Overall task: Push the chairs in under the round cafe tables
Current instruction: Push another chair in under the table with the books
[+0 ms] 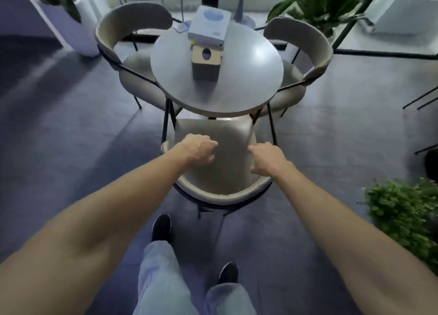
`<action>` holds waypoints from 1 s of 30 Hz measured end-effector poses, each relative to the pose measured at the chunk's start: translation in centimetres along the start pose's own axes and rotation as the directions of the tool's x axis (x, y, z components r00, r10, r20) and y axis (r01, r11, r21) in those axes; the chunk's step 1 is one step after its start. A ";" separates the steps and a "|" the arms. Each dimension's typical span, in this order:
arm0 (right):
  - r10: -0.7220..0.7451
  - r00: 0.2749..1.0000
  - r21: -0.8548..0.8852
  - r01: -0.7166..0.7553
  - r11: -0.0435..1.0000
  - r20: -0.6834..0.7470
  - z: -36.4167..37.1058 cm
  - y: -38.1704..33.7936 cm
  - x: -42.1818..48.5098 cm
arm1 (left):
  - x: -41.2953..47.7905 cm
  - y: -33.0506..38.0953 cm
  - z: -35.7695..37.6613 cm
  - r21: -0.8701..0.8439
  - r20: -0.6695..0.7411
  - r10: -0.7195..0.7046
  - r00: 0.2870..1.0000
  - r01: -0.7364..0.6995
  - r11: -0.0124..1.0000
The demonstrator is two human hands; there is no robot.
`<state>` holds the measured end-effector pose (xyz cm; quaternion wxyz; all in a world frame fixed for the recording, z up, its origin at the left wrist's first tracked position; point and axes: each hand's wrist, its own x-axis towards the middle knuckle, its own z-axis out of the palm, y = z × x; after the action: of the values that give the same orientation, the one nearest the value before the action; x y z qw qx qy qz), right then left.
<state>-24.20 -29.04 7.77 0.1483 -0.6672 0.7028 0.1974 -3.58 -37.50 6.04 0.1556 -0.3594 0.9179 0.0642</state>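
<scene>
A round grey tabletop (248, 77) stands on a dark floor (71, 129). Two boxes (205, 64) sit on it. The near chair (220, 144) is partly under it. Both hands, left (198, 150) and right (267, 159), hover loosely curled over the chair, holding nothing. Plants (407, 217) stand beside.

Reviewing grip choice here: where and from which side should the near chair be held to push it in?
Hold the near chair by its curved backrest rim, one hand on each side, coming from behind. The rim faces the person and the seat already points under the round table. Both hands hover above it.
</scene>
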 end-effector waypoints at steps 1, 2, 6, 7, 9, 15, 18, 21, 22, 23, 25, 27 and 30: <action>-0.042 0.999 -0.002 0.042 0.999 0.024 1.2 -0.4 -0.5 | -1.0 0.6 1.2 -0.014 0.034 -0.025 0.999 0.025 1.000; -0.076 0.996 -0.009 0.077 0.997 0.042 2.4 -0.8 -1.0 | -2.0 1.2 2.5 -0.027 0.064 -0.049 0.997 0.051 0.998; -0.155 0.985 -0.010 0.156 0.988 0.074 7.0 -1.7 -2.2 | -4.6 3.5 6.2 -0.071 0.085 -0.112 0.990 0.118 0.991; -0.171 0.981 -0.016 0.173 0.985 0.090 7.8 -1.9 -2.4 | -5.0 4.0 6.6 -0.079 0.078 -0.122 0.990 0.128 0.989; -0.185 0.976 -0.026 0.189 0.982 0.116 9.3 -2.4 -2.4 | -5.7 4.7 7.5 -0.080 0.063 -0.133 0.989 0.138 0.987; -0.165 0.981 -0.092 0.175 0.980 0.103 12.4 -3.0 -1.0 | -6.5 4.4 10.9 -0.012 0.089 -0.161 0.983 0.163 0.987; -0.157 0.988 -0.141 0.157 0.977 0.016 14.8 -3.1 -0.8 | -6.3 4.1 13.8 0.018 0.096 -0.131 0.987 0.130 0.991; -0.129 0.990 -0.142 0.119 0.983 -0.063 16.4 -3.8 -0.6 | -6.0 4.3 16.3 0.034 0.023 -0.132 0.991 0.131 0.991; -0.121 0.990 -0.146 0.108 0.983 -0.079 16.5 -4.0 -0.5 | -5.9 4.5 16.7 0.028 -0.007 -0.145 0.989 0.145 0.989; -0.117 0.989 -0.155 0.103 0.983 -0.089 16.5 -4.1 -0.4 | -5.9 4.7 17.0 0.029 -0.034 -0.155 0.987 0.156 0.987; -0.112 0.989 -0.161 0.096 0.982 -0.095 16.7 -4.2 -0.4 | -5.9 4.9 17.2 0.045 -0.061 -0.157 0.986 0.160 0.986; -0.106 0.989 -0.153 0.090 0.984 -0.099 16.8 -4.2 -0.6 | -6.1 5.1 17.1 0.050 -0.066 -0.166 0.984 0.169 0.984; -0.091 0.993 -0.132 0.081 0.988 -0.077 16.9 -4.6 -1.2 | -6.7 5.5 16.8 0.044 -0.042 -0.180 0.983 0.182 0.982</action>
<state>-20.51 -20.11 -6.85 0.0840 -0.7127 0.6646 0.2078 1.33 -25.34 -7.51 0.1520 -0.4387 0.8854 0.0209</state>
